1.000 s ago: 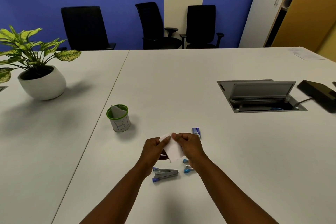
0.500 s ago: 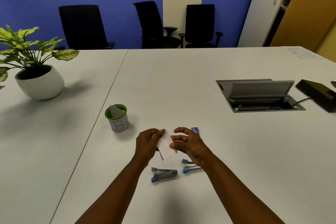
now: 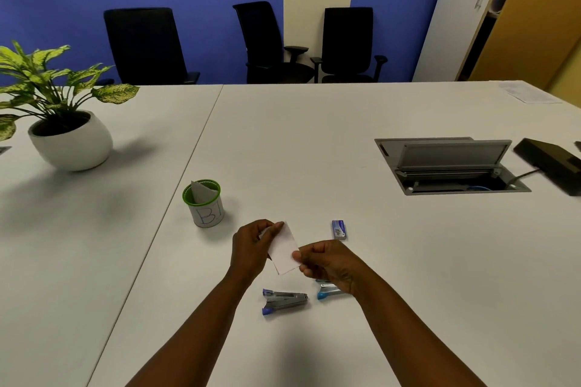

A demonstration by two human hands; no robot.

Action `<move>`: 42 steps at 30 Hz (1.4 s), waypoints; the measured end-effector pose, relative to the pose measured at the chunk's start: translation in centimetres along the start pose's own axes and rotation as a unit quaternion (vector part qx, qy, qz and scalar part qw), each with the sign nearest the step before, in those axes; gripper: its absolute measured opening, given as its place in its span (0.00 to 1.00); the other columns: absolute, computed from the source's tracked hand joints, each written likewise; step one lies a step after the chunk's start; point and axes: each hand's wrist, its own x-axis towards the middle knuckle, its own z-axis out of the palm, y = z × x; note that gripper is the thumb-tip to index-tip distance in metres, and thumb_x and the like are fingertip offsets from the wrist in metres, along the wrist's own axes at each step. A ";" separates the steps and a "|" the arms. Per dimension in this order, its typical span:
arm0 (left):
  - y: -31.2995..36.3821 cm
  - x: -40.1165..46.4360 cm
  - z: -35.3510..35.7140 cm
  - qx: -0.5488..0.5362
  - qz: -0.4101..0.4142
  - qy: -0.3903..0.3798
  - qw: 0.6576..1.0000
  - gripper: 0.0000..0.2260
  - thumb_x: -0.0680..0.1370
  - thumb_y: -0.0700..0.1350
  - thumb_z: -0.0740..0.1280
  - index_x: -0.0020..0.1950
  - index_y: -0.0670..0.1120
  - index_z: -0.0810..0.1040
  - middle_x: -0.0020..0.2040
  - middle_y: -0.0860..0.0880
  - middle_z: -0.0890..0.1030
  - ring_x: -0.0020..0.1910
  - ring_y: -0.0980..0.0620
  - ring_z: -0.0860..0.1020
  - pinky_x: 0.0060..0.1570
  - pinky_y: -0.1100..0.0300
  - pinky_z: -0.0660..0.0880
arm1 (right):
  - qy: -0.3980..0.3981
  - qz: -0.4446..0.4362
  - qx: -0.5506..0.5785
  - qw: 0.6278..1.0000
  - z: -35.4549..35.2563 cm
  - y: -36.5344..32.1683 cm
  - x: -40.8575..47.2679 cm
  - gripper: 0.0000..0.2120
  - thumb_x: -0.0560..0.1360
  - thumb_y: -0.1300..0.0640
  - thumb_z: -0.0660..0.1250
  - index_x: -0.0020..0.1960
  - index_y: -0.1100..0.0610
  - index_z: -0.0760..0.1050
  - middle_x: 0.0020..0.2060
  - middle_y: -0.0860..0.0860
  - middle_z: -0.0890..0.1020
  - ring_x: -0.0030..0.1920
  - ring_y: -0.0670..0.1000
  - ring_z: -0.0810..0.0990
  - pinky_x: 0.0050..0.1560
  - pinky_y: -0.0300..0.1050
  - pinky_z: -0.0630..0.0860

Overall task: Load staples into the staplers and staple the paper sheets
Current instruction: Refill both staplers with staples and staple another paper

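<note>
Left hand [image 3: 251,248] pinching paper slip [image 3: 284,250] top edge; right hand [image 3: 330,262] now pinching lower right edge, drifting lower than before. Slip held above staplers [image 3: 284,301], uncovering staple box [image 3: 339,229].

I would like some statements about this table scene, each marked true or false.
1. Both hands hold the paper slip. True: the left hand and the right hand each pinch an edge.
2. A stapler is clamped on the paper. False: the dark blue stapler lies on the table.
3. The green-rimmed cup is empty. False: it holds folded paper.
4. The staple box lies beyond the right hand. True.
</note>
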 end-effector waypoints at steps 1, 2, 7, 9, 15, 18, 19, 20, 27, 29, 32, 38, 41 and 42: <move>-0.1 -0.1 0.0 -0.006 -0.007 0.003 1.000 0.11 0.75 0.44 0.68 0.32 0.46 0.77 0.29 0.49 0.76 0.29 0.55 0.73 0.21 0.71 0.68 | 0.004 0.001 -0.002 1.000 0.0 0.0 -0.1 0.02 0.70 0.65 0.70 0.39 0.62 0.79 0.22 0.49 0.80 0.23 0.43 0.76 0.27 0.31 0.75; -0.2 -0.2 0.1 -0.012 -0.018 0.005 1.000 0.11 0.75 0.45 0.68 0.32 0.46 0.77 0.29 0.49 0.76 0.29 0.55 0.74 0.22 0.71 0.69 | 0.008 0.001 -0.006 1.000 0.0 -0.1 -0.1 0.02 0.70 0.65 0.70 0.39 0.62 0.79 0.22 0.49 0.79 0.22 0.43 0.76 0.27 0.31 0.75; -0.5 0.0 -0.7 -0.075 -0.132 -0.082 0.985 0.09 0.74 0.44 0.69 0.35 0.42 0.78 0.32 0.45 0.79 0.28 0.53 0.78 0.27 0.66 0.77 | 0.081 -0.007 -0.008 0.997 0.1 0.0 0.2 0.04 0.72 0.63 0.69 0.39 0.61 0.78 0.24 0.51 0.77 0.22 0.43 0.74 0.26 0.33 0.75; -0.5 -0.1 -1.1 -0.091 -0.165 -0.127 0.974 0.07 0.74 0.42 0.69 0.37 0.41 0.79 0.32 0.45 0.80 0.26 0.53 0.79 0.30 0.64 0.79 | 0.126 -0.017 0.022 0.992 0.1 0.1 0.5 0.04 0.72 0.60 0.69 0.40 0.60 0.77 0.31 0.54 0.77 0.28 0.46 0.76 0.31 0.36 0.77; -1.2 -0.6 -0.8 -0.105 -0.174 -0.099 0.974 0.04 0.74 0.40 0.69 0.38 0.43 0.79 0.28 0.50 0.83 0.29 0.53 0.83 0.31 0.65 0.79 | 0.069 0.020 0.033 0.997 0.5 0.3 0.2 0.14 0.68 0.66 0.72 0.52 0.68 0.76 0.38 0.57 0.82 0.32 0.48 0.83 0.31 0.35 0.79; -1.1 -0.4 -1.2 -0.112 -0.194 -0.137 0.965 0.03 0.73 0.40 0.70 0.40 0.42 0.79 0.29 0.51 0.83 0.30 0.52 0.83 0.32 0.64 0.79 | 0.078 0.016 0.001 0.997 0.3 0.1 0.3 0.08 0.66 0.69 0.73 0.44 0.63 0.78 0.35 0.56 0.83 0.29 0.46 0.83 0.30 0.33 0.78; -1.1 -0.3 -1.5 -0.111 -0.201 -0.157 0.960 0.02 0.73 0.40 0.70 0.41 0.41 0.80 0.30 0.50 0.83 0.31 0.52 0.83 0.33 0.64 0.80 | 0.081 0.015 -0.008 0.997 0.2 0.0 0.4 0.08 0.66 0.69 0.73 0.42 0.62 0.78 0.35 0.56 0.82 0.28 0.46 0.82 0.29 0.33 0.78; -1.1 -0.2 -1.7 -0.107 -0.207 -0.174 0.957 0.02 0.73 0.40 0.70 0.42 0.41 0.80 0.31 0.50 0.84 0.32 0.52 0.83 0.34 0.64 0.80 | 0.083 0.013 -0.013 0.996 0.2 -0.1 0.4 0.08 0.65 0.69 0.73 0.41 0.61 0.78 0.35 0.56 0.82 0.28 0.47 0.82 0.29 0.33 0.78; -2.4 0.4 -2.2 -0.125 -0.233 -0.053 0.963 0.03 0.74 0.39 0.69 0.41 0.41 0.78 0.31 0.47 0.84 0.32 0.53 0.83 0.37 0.60 0.78 | 0.202 -0.094 -0.089 0.971 0.6 2.4 1.5 0.05 0.72 0.68 0.65 0.45 0.62 0.79 0.39 0.61 0.82 0.34 0.55 0.82 0.36 0.40 0.79; -3.0 0.5 -2.6 -0.142 -0.248 -0.014 0.958 0.03 0.74 0.39 0.68 0.46 0.40 0.77 0.38 0.44 0.83 0.36 0.50 0.83 0.38 0.59 0.77 | 0.163 -0.124 -0.379 0.902 0.3 5.0 1.6 0.11 0.72 0.61 0.68 0.54 0.58 0.78 0.48 0.57 0.83 0.48 0.55 0.81 0.48 0.41 0.75; -3.5 0.5 -3.1 -0.157 -0.262 0.007 0.952 0.08 0.75 0.38 0.67 0.53 0.40 0.75 0.42 0.43 0.81 0.39 0.48 0.81 0.39 0.58 0.76 | -0.005 -0.123 -0.648 0.752 0.6 8.7 2.4 0.25 0.73 0.51 0.67 0.68 0.52 0.66 0.64 0.52 0.74 0.64 0.53 0.69 0.65 0.46 0.64; -3.7 1.0 -3.3 -0.165 -0.267 0.042 0.948 0.15 0.74 0.37 0.68 0.60 0.38 0.74 0.50 0.40 0.78 0.46 0.43 0.79 0.47 0.52 0.75 | -0.026 -0.134 -0.708 0.692 1.7 12.0 4.1 0.28 0.77 0.58 0.60 0.74 0.51 0.53 0.64 0.57 0.69 0.62 0.56 0.68 0.60 0.49 0.67; -3.7 1.3 -3.3 -0.158 -0.269 0.053 0.949 0.16 0.74 0.36 0.68 0.61 0.37 0.74 0.49 0.41 0.77 0.45 0.44 0.77 0.46 0.52 0.75 | 0.001 -0.104 -0.637 0.764 1.6 11.6 4.2 0.30 0.78 0.60 0.59 0.75 0.51 0.48 0.64 0.56 0.69 0.63 0.54 0.68 0.61 0.46 0.67; -3.8 1.4 -3.2 -0.158 -0.270 0.057 0.948 0.16 0.74 0.36 0.68 0.61 0.36 0.74 0.49 0.41 0.77 0.43 0.45 0.76 0.44 0.53 0.76 | 0.009 -0.086 -0.592 0.802 1.6 11.3 4.2 0.30 0.78 0.60 0.59 0.75 0.52 0.49 0.64 0.56 0.69 0.63 0.53 0.68 0.62 0.44 0.66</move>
